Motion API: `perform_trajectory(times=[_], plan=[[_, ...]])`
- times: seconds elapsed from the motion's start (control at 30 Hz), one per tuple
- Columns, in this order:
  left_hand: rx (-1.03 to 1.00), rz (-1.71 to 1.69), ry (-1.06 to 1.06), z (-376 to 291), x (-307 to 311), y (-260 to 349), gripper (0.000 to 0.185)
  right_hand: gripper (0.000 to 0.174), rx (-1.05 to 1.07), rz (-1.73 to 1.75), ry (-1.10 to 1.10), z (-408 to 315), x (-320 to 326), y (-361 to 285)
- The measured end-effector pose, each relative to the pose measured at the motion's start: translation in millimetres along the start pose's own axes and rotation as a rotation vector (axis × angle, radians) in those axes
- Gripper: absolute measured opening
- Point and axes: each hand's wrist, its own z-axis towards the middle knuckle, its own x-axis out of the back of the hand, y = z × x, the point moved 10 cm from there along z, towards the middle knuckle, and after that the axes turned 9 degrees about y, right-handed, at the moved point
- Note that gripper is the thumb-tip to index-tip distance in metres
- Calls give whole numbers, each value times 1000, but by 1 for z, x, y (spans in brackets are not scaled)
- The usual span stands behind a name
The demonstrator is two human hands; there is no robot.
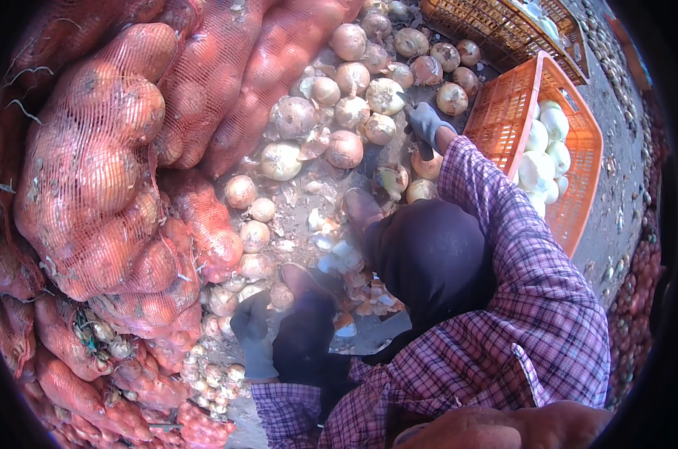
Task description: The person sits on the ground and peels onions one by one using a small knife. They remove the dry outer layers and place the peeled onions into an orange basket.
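My right hand (425, 122), in a grey glove, is closed around a knife with a dark handle (425, 149). The blade points at a large pale onion (384, 96) and seems to touch it; several unpeeled onions (352, 112) lie around it. Low on the left, my gloved left hand (255, 334) hangs beside my left leg, close to small onions (223, 301) on the ground. Its fingers are partly in shadow, and I cannot tell whether they hold anything. Between my shoes lie onion skins (372, 297) and white cut pieces (342, 256).
Red mesh sacks of onions (97, 163) are piled along the left. At right, a tilted orange plastic crate (583, 207) holds peeled white onions (541, 151). Behind it stands a brownish-yellow crate (485, 28). More small onions (614, 62) are spread on the ground at far right.
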Motion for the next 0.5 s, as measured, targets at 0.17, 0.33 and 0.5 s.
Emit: perform_trajectory(times=[0.17,0.33,0.5], plan=[[-35,1,-21,13,-14,8,25,42,-55,-46,-30,8,-10,4],[-38,-9,-19,24,-21,8,25,41,-85,93,-56,20,-29,13],[6,38,-52,18,-25,-1,25,41,-54,235,-102,33,-45,19]])
